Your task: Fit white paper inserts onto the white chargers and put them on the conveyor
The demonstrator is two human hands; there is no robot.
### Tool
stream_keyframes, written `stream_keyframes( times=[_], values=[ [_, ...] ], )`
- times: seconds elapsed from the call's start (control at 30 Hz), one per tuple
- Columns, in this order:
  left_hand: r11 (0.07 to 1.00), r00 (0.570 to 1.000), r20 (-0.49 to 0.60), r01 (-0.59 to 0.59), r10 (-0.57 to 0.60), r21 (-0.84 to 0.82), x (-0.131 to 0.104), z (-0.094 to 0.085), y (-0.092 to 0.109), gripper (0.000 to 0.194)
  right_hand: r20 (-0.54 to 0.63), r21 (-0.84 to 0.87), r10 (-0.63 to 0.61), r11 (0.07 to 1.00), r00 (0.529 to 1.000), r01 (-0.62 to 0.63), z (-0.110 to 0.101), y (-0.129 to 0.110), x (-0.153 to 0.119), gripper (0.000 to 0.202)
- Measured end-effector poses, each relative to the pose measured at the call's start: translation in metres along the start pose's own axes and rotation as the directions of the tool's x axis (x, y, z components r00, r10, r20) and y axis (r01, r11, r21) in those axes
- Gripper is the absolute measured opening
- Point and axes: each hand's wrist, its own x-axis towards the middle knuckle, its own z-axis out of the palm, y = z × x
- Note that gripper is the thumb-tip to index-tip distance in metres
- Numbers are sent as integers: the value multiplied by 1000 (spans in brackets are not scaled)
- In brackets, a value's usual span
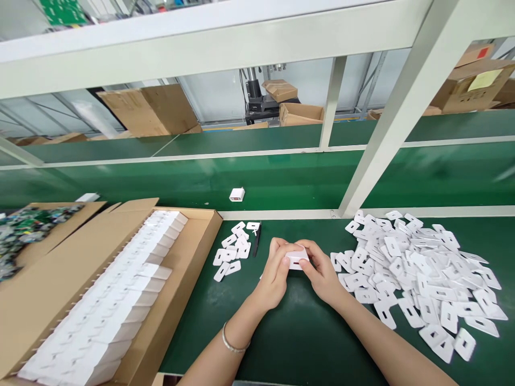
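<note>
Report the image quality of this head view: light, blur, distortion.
Head view: even bright light, soft shadows under the left hand and right hand; the white piece they hold is nearly washed out; frame posts lean from wide-angle distortion; the box of green boards blurs at the left edge.

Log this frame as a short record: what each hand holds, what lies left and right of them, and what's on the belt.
left hand: grips white charger housing
right hand: grips the same housing, from the other side
right of hands: loose pile of white plates
left of hands: small cluster of plates, black tool
far left: cardboard box with rows of white housings
belt: one white charger
</note>
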Motion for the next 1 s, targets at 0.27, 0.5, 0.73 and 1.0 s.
stream_keyframes(
  times=[0.27,0.5,0.73,1.0],
  values=[
    [993,991,-86,-92,98,72,5,1,-4,47,41,5,-26,1000,999,26,2,2,0,38],
    [956,994,-37,92,-106,-279,9,-4,-8,60,-12,-139,-108,985,994,105,1,6,-1,38],
    [743,937,161,345,-310,-574,14,5,-6,62,-13,-396,-332,868,943,300,-4,3,2,41],
    [804,949,-43,240,-313,-544,25,-15,6,60,-297,-736,-64,651,953,-186,-10,6,6,61]
  ],
)
